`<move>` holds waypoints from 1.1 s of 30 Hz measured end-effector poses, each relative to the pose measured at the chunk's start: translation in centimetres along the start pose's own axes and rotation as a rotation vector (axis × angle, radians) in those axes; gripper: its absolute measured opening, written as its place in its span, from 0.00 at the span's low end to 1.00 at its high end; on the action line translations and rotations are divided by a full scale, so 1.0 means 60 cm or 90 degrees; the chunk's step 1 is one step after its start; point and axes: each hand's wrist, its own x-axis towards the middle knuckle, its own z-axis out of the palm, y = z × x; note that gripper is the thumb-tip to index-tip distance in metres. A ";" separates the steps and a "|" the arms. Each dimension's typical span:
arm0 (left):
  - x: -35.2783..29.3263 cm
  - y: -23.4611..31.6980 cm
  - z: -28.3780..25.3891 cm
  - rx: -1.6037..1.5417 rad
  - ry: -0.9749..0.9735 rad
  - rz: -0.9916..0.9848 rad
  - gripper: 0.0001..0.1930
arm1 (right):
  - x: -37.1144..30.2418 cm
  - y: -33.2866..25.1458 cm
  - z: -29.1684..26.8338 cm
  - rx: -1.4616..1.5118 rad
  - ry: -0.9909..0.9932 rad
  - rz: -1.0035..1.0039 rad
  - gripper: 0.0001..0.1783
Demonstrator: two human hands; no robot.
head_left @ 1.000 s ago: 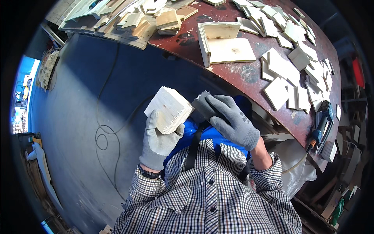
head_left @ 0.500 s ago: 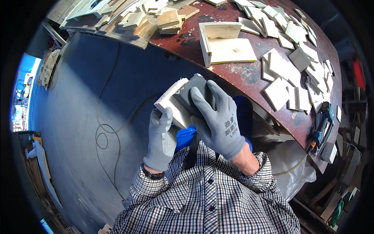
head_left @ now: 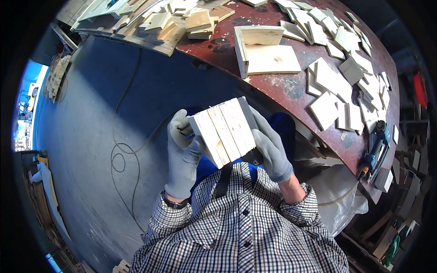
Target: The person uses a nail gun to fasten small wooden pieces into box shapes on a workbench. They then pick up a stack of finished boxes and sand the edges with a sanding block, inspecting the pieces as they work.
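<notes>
A small stack of pale plywood pieces (head_left: 222, 133) is held up in front of me, its layered edges facing up. My left hand (head_left: 184, 150), in a grey coated glove, is closed on its left side, thumb near the lower corner. A flat dark grey pad (head_left: 247, 113), which looks like a sanding block, lies along the stack's right side. My right hand (head_left: 273, 152), gloved alike, presses this pad against the wood from the right. Most of the pad is hidden behind the stack and the right fingers.
A dark red table (head_left: 273, 91) ahead carries an open plywood corner frame (head_left: 268, 59), many loose plywood pieces (head_left: 332, 79) and a blue corded power tool (head_left: 377, 145) at the right edge. More wood pieces (head_left: 200, 27) lie far left. A cable (head_left: 127, 91) loops across the floor.
The stack has turned so its layered edges face up. The dark pad has shifted from lying over the wood to its right side, and my right hand has moved right and lower with it.
</notes>
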 end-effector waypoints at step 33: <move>0.034 -0.033 0.017 -0.349 0.146 -0.121 0.46 | -0.039 -0.020 0.000 -0.346 -0.042 -0.246 0.37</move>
